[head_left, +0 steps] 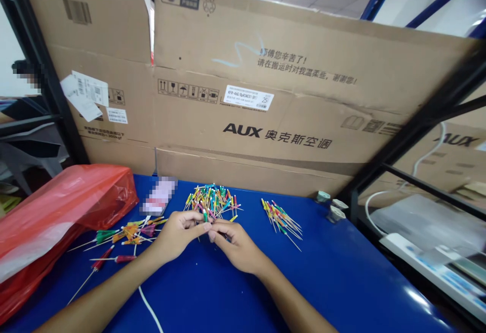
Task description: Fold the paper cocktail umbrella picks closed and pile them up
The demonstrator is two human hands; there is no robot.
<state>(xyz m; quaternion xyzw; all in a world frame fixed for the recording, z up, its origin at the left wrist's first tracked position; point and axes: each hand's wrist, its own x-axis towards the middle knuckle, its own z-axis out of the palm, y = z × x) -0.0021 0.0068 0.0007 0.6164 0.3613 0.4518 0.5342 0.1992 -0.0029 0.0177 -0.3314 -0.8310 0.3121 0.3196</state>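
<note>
My left hand [185, 233] is closed in a pinch around a folded green cocktail umbrella [205, 215] with a white tip. My right hand [238, 246] meets it fingertip to fingertip, pinched at the same umbrella; its lower part is hidden by the fingers. Just behind both hands lies a dense pile of folded cocktail umbrellas [214, 199] in several colours. Farther right is a smaller bundle of folded umbrellas [279, 216] with sticks pointing toward me. To the left of my left hand, partly opened umbrellas [131, 232] lie scattered, with red ones [125, 258] nearer me.
A red plastic bag [102, 186] covers the left side of the blue table [212, 292]. A blurred phone [159, 196] with a white cable [149, 305] lies behind. Small pale round objects [336, 210] sit at the back right. Cardboard [266, 146] walls the rear; black frame bars flank it.
</note>
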